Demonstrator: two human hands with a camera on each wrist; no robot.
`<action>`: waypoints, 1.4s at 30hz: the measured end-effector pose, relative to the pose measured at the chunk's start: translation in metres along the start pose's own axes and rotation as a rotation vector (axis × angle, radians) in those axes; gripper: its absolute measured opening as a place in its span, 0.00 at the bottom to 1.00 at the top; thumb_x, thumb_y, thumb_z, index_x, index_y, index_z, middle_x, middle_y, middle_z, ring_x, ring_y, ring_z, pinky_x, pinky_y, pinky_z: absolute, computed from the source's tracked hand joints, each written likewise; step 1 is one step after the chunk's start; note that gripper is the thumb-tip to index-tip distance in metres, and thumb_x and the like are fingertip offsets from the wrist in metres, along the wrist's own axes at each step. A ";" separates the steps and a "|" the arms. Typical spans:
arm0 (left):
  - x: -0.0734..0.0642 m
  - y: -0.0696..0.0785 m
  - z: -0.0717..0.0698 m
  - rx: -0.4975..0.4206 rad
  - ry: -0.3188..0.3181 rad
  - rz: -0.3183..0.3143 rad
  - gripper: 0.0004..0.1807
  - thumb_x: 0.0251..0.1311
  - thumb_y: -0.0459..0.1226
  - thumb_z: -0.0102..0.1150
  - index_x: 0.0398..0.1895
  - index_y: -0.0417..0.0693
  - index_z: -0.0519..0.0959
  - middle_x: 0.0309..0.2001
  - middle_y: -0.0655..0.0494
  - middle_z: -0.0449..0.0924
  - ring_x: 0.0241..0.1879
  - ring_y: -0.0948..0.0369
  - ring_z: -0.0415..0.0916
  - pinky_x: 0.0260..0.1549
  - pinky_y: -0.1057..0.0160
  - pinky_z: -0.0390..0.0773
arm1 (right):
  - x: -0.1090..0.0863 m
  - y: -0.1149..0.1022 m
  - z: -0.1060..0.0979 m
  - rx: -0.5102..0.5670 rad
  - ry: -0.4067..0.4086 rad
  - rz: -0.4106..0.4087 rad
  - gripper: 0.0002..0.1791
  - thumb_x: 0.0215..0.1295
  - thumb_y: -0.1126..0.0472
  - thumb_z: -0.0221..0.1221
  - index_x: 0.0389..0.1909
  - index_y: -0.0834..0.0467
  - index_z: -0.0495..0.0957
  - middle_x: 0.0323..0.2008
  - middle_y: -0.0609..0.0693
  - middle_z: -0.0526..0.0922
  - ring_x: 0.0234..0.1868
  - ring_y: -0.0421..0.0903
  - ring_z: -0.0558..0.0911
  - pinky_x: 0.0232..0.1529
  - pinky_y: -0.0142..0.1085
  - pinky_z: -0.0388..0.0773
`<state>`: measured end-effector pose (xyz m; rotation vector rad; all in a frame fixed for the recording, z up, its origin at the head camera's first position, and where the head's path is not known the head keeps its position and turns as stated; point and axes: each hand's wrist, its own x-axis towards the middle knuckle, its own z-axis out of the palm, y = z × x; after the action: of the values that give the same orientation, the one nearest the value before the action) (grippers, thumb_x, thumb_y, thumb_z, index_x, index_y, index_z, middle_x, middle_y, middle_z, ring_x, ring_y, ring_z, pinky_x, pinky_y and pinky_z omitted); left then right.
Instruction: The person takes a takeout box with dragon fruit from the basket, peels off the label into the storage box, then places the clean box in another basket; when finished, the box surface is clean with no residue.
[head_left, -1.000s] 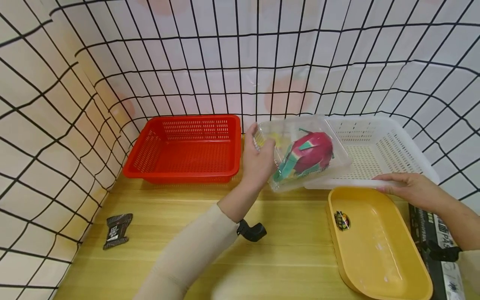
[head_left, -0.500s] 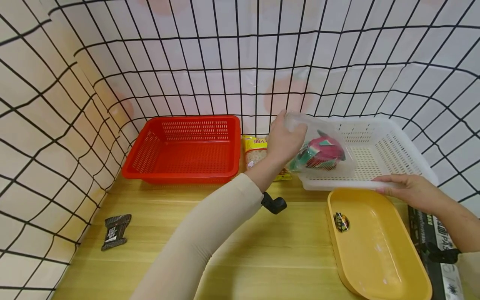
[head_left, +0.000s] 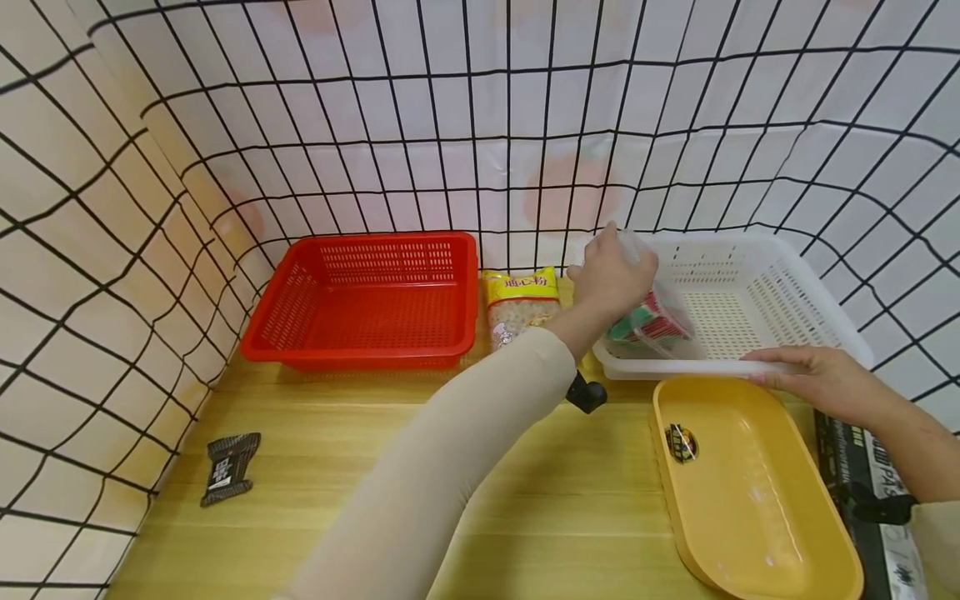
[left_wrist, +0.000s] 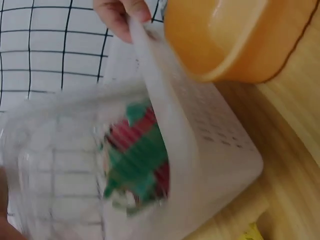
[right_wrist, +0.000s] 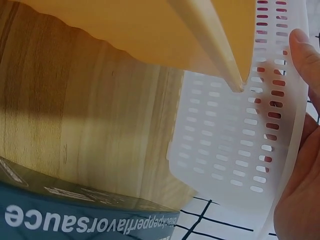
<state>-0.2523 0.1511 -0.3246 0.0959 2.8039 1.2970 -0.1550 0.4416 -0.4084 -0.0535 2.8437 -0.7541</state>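
Note:
My left hand (head_left: pixel 611 275) grips one end of a clear plastic box (left_wrist: pixel 60 130), tipped down over the white basket (head_left: pixel 787 292). A pink and green dragon fruit (left_wrist: pixel 135 150) shows through the plastic at the box's low end, just inside the basket's rim. In the head view the hand partly covers the box, and the dragon fruit (head_left: pixel 652 325) is seen beyond the knuckles. My right hand (head_left: pixel 832 375) pinches the near rim of the basket, thumb on one side and fingers on the other, as the right wrist view also shows.
A red basket (head_left: pixel 360 360) stands at back left, with a yellow-topped food bag (head_left: pixel 517 312) beside it. An orange-yellow tray (head_left: pixel 750 483) lies before the white basket. A blackpepper sauce package (right_wrist: pixel 90 220) is at right, a small black packet (head_left: pixel 228 468) at left. Black netting (head_left: pixel 510 150) encloses the back.
My left hand has moved right with the clear box and tilted it steeply down into the white basket, uncovering the yellow-topped bag. My right hand stays on the basket rim.

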 end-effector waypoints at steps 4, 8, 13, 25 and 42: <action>-0.003 -0.014 0.001 -0.041 -0.069 0.022 0.44 0.68 0.64 0.50 0.82 0.74 0.44 0.80 0.60 0.54 0.72 0.43 0.59 0.64 0.41 0.71 | 0.000 0.001 0.001 -0.010 0.006 -0.001 0.37 0.71 0.39 0.59 0.67 0.64 0.74 0.61 0.76 0.76 0.60 0.75 0.74 0.53 0.70 0.73; -0.014 -0.028 -0.001 0.017 -0.060 0.089 0.44 0.68 0.65 0.47 0.83 0.71 0.45 0.77 0.53 0.58 0.70 0.47 0.59 0.63 0.45 0.70 | -0.002 0.004 0.000 -0.025 0.007 0.005 0.37 0.71 0.39 0.59 0.68 0.64 0.73 0.61 0.77 0.75 0.60 0.75 0.73 0.53 0.71 0.73; -0.027 -0.032 0.001 0.042 -0.024 0.157 0.36 0.71 0.61 0.46 0.80 0.69 0.55 0.66 0.50 0.65 0.60 0.53 0.63 0.50 0.55 0.73 | -0.002 0.007 0.000 -0.030 0.017 0.009 0.38 0.71 0.39 0.60 0.67 0.65 0.74 0.61 0.78 0.74 0.60 0.77 0.72 0.54 0.72 0.71; -0.032 -0.024 0.006 0.051 -0.118 0.172 0.30 0.72 0.54 0.50 0.76 0.65 0.66 0.72 0.56 0.68 0.68 0.56 0.71 0.62 0.57 0.76 | -0.003 0.005 0.001 -0.029 0.016 0.022 0.38 0.70 0.39 0.60 0.67 0.66 0.73 0.61 0.79 0.74 0.61 0.77 0.71 0.54 0.72 0.71; -0.016 -0.028 0.016 0.235 -0.330 0.313 0.30 0.72 0.48 0.54 0.77 0.66 0.64 0.74 0.70 0.68 0.73 0.68 0.63 0.71 0.63 0.64 | 0.000 0.003 0.002 -0.019 0.029 -0.007 0.36 0.70 0.40 0.61 0.65 0.65 0.75 0.61 0.77 0.75 0.58 0.74 0.74 0.53 0.70 0.75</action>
<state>-0.2362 0.1445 -0.3559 0.7130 2.7048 0.8821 -0.1541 0.4433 -0.4113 -0.0552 2.8792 -0.7356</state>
